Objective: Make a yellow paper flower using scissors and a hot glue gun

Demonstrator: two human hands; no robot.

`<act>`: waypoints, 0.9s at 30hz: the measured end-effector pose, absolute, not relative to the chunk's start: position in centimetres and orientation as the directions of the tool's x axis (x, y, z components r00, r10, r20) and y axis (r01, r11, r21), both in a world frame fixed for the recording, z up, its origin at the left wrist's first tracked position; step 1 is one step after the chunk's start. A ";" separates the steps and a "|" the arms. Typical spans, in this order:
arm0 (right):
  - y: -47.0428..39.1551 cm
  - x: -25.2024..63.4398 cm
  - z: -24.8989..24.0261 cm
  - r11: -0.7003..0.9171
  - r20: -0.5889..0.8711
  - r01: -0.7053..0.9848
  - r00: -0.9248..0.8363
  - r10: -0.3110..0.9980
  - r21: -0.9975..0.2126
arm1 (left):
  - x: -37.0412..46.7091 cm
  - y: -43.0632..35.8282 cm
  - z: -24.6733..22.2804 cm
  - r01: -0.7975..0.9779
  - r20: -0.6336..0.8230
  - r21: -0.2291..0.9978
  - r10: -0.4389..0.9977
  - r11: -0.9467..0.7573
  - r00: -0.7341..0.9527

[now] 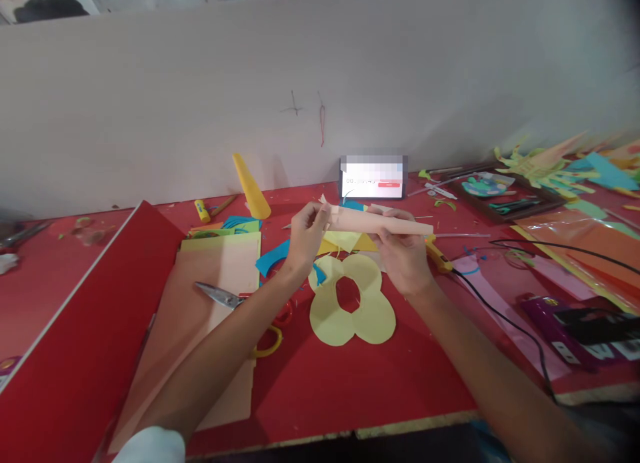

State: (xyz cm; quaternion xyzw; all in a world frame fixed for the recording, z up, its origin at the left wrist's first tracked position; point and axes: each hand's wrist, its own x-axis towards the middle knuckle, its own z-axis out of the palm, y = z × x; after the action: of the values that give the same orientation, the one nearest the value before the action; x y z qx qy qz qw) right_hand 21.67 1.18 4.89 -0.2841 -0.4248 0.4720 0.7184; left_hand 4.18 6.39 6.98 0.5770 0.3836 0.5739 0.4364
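Both my hands hold a peach paper cone (360,220) level above the red table. My left hand (306,233) pinches its left end, where small cut flaps stick out. My right hand (403,249) grips the tube near its right end, thumb in front and fingers behind. Below lies a pale yellow flower-shaped paper (330,319) with a hole in its middle. Blue paper pieces (273,257) and yellow scraps lie just beyond it. Scissors (220,294) with red and yellow handles rest on peach sheets (220,249), partly hidden by my left forearm.
A yellow paper cone (251,189) and a glue stick (202,211) stand near the wall. A lit screen (373,181) leans at the back. On the right are a yellow glue gun (440,256) with a black cord, a tray (540,213), and a red divider (95,329) rises on the left.
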 end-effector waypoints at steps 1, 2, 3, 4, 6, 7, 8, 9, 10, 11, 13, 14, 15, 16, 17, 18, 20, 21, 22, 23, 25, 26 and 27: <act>1.1 21.6 4.9 0.392 0.343 -0.442 0.190 0.920 -0.807 | 4.2 6.3 7.0 -0.032 0.354 0.935 0.934 -0.353 0.044; 1.1 21.5 4.9 0.388 0.340 -0.451 0.186 0.922 -0.804 | 4.2 6.3 7.0 -0.011 0.373 0.928 0.927 -0.373 0.040; 1.1 21.5 4.8 0.381 0.335 -0.463 0.183 0.924 -0.800 | 4.2 6.3 7.0 0.000 0.378 0.926 0.925 -0.378 0.037; 1.1 21.5 4.7 0.374 0.328 -0.474 0.182 0.927 -0.797 | 4.1 6.2 7.0 -0.003 0.369 0.929 0.929 -0.369 0.030; 1.1 21.5 4.6 0.362 0.314 -0.483 0.181 0.932 -0.797 | 4.1 6.2 7.1 -0.053 0.316 0.947 0.949 -0.315 0.013; 1.1 21.6 4.6 0.361 0.312 -0.477 0.183 0.932 -0.801 | 4.1 6.2 7.2 -0.085 0.284 0.955 0.959 -0.283 0.003; 1.1 21.6 4.6 0.363 0.312 -0.467 0.185 0.932 -0.806 | 4.2 6.2 7.2 -0.112 0.255 0.961 0.967 -0.253 -0.004; 1.1 21.6 4.6 0.366 0.315 -0.455 0.186 0.931 -0.812 | 4.1 6.2 7.2 -0.127 0.236 0.964 0.972 -0.235 -0.004; 1.1 21.6 4.6 0.369 0.319 -0.444 0.185 0.929 -0.817 | 4.1 6.2 7.3 -0.126 0.232 0.965 0.973 -0.230 0.000; 1.1 21.6 4.7 0.371 0.324 -0.434 0.181 0.929 -0.821 | 4.1 6.3 7.3 -0.112 0.237 0.966 0.971 -0.235 0.007; 1.1 21.7 4.8 0.375 0.332 -0.428 0.173 0.927 -0.823 | 3.9 6.5 7.3 -0.068 0.265 0.962 0.964 -0.263 0.023; 1.2 21.8 4.9 0.377 0.334 -0.432 0.174 0.926 -0.819 | 3.8 6.6 7.2 -0.039 0.278 0.960 0.960 -0.277 0.037; 1.3 21.9 4.9 0.381 0.336 -0.439 0.180 0.925 -0.814 | 3.5 6.7 7.2 0.001 0.288 0.957 0.956 -0.289 0.055; 1.4 22.2 4.8 0.387 0.336 -0.444 0.193 0.922 -0.808 | 3.2 6.7 7.1 0.060 0.293 0.953 0.953 -0.298 0.082; 1.5 22.5 4.8 0.396 0.334 -0.445 0.214 0.918 -0.803 | 2.8 6.7 6.9 0.146 0.295 0.939 0.948 -0.311 0.123; 1.7 22.9 4.7 0.407 0.331 -0.440 0.243 0.912 -0.800 | 2.4 6.6 6.6 0.255 0.293 0.908 0.939 -0.332 0.178; 2.1 23.7 4.5 0.427 0.318 -0.420 0.306 0.897 -0.801 | 1.3 6.2 5.9 0.521 0.266 0.754 0.911 -0.400 0.315; 2.3 24.1 4.3 0.434 0.309 -0.411 0.336 0.890 -0.801 | 0.8 5.9 5.5 0.643 0.238 0.628 0.895 -0.439 0.378; 2.5 24.4 4.2 0.439 0.301 -0.405 0.362 0.882 -0.802 | 0.3 5.5 5.0 0.731 0.223 0.503 0.887 -0.461 0.405; 2.6 24.6 4.1 0.444 0.294 -0.399 0.382 0.876 -0.802 | -0.2 5.2 4.5 0.789 0.199 0.395 0.882 -0.471 0.427; 2.8 24.9 4.0 0.451 0.290 -0.389 0.405 0.867 -0.803 | -1.1 4.4 3.6 0.839 0.120 0.240 0.872 -0.489 0.474; 2.9 24.9 4.0 0.455 0.292 -0.384 0.412 0.863 -0.803 | -1.5 4.1 3.3 0.839 0.095 0.187 0.859 -0.511 0.502; 2.9 24.9 3.9 0.460 0.296 -0.378 0.416 0.860 -0.803 | -1.9 3.9 3.1 0.828 0.080 0.146 0.841 -0.542 0.536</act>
State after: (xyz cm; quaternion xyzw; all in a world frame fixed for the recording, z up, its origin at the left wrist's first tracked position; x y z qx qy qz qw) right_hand 24.90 2.93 3.95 -0.3316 -0.3631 0.4002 0.7734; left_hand -1.94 3.90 3.10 0.8751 0.4766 0.0701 0.0451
